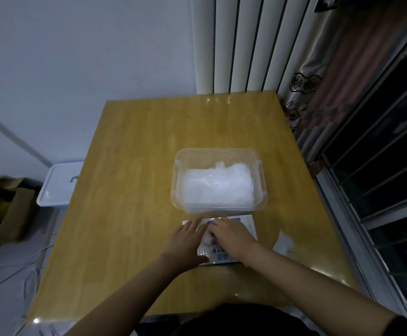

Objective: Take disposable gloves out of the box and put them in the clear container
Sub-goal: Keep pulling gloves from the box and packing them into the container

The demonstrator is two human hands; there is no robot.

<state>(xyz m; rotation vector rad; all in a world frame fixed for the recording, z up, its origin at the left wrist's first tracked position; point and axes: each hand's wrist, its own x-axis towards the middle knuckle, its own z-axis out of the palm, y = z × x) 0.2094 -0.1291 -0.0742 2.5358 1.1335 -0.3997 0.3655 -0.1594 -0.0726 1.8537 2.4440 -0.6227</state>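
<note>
The left hand presses flat on the white blue-printed cardboard box. Beside it, the right hand pinches a translucent plastic glove at the opening (detail blurred). Just beyond both hands stands the clear rectangular plastic container, holding more gloves.

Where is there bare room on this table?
Bare: the table's left side, beside the clear container and box, and the far strip behind the container. Crowded: the near middle, where left hand and right hand meet on the box.
</note>
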